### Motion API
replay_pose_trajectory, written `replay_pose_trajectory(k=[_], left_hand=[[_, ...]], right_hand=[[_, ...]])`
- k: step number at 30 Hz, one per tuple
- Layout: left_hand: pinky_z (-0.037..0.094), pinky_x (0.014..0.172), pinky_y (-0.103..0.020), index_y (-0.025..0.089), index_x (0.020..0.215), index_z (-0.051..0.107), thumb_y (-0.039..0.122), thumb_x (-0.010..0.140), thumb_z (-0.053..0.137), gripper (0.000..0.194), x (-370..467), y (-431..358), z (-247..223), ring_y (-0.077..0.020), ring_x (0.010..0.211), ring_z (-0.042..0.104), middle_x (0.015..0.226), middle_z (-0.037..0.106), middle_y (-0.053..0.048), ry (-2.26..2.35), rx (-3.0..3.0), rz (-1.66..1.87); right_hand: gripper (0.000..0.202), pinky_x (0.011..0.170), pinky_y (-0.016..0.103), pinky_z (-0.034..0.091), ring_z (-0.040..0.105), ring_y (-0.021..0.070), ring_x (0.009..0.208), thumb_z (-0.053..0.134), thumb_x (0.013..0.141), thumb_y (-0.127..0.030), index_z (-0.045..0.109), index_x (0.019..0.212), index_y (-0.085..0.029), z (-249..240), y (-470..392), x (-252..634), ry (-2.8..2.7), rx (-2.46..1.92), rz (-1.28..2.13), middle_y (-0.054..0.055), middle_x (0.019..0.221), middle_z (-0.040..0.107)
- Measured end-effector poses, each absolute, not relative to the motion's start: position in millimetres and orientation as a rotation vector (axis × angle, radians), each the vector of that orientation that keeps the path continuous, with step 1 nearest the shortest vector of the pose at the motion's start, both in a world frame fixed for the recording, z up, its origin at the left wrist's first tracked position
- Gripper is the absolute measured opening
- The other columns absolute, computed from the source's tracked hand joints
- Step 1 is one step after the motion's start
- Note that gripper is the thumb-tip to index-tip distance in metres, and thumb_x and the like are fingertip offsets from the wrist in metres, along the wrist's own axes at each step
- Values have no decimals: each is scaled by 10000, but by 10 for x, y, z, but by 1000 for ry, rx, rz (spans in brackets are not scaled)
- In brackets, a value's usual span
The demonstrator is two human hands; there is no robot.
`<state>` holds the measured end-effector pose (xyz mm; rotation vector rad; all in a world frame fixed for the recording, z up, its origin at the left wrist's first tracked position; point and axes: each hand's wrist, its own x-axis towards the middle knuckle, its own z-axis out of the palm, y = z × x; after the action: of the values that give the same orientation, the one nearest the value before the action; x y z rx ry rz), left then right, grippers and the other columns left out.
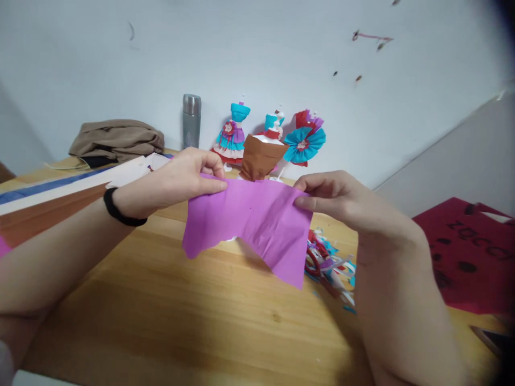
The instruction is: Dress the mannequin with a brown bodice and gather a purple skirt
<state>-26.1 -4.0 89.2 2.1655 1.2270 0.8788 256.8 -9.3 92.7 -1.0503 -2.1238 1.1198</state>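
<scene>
A piece of purple crepe paper (249,214) is stretched between my two hands above the table, its lower edge cut unevenly with an arch in the middle. My left hand (185,174) pinches its upper left corner between thumb and fingers. At the upper right corner my right hand (333,195) pinches it the same way. Just behind the paper stands a small dress form with a brown paper skirt (263,155) and a blue top. Beside it are a form in a tiered blue, white and red dress (233,134) and one with a large blue fan-shaped piece (304,143).
Coloured paper scraps (332,262) lie right of the purple paper, with red-handled scissors (311,264) among them. A red bag (466,262) stands at the right. Paper sheets (60,198), a folded brown cloth (116,138) and a grey flask (191,123) are at the left and back.
</scene>
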Motion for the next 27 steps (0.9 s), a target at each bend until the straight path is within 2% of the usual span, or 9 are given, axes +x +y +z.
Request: replay_pose_trajectory(k=[8,15,21,27], left_hand=[[360,652,-218,137,652,615,203,714,662,102,-278,-41,970,-126,700,548,632,571,24,1273,2211,899],[355,650,-215,146,698,656,214,722,669,73,-345,-12,989,-123,689,551,673,602,19,1277,2246,839],[332,595,-216,152,719,677,255,733,666,104,-378,4,986,-121,649,527,688,618,4,1280,2245,774],[379,637,-206,168,823,734,298,724,698,168,-543,133,980,-144,724,589,782,654,5,1259,2321,587]], right_hand=[[93,437,219,381,461,95,494,678,751,-181,649,666,-204,925,-86,2597,-2126,-1060,1104,-21,582,553],[90,444,234,360,476,107,518,620,702,-137,651,655,-208,920,-69,2596,-2140,-1093,1066,-15,605,574],[112,441,241,340,468,106,520,611,692,-128,661,653,-221,897,-32,2652,-2121,-1085,1059,-14,612,568],[49,451,238,364,493,114,533,653,710,-185,660,668,-209,875,9,2681,-2124,-1123,1078,-8,626,587]])
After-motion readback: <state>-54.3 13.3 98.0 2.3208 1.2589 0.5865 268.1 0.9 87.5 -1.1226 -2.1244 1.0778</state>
